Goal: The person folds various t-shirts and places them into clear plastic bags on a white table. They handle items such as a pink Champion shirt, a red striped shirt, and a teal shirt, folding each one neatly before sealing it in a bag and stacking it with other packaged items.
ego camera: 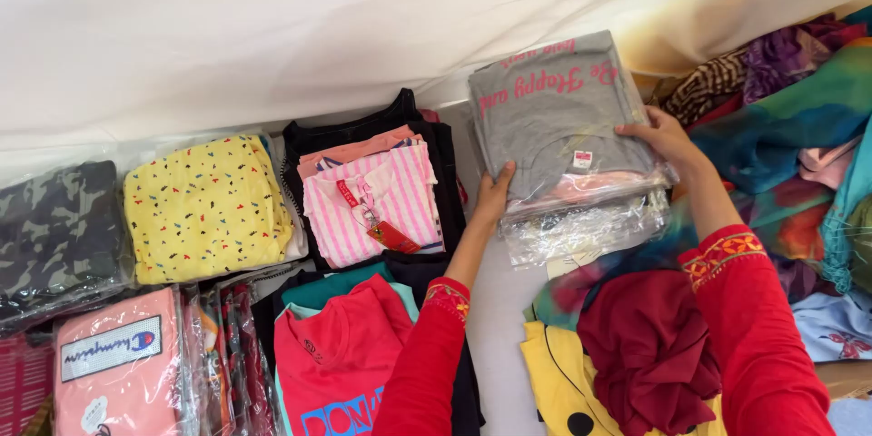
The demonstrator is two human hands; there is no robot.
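Far left: camouflage bundle [56,227], then yellow speckled shirt [207,207], then pink striped top [374,203] on dark clothes. Your left hand [495,194] clasps the lower left edge of the bagged grey shirt [554,113], fingers curled round it. Your right hand [666,138] grips its right edge, above the red cloth [647,345].

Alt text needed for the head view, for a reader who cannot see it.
Two hands, left hand and right hand, hold a grey folded shirt in clear wrap above a display of folded clothes, including a yellow speckled garment and a pink striped top.
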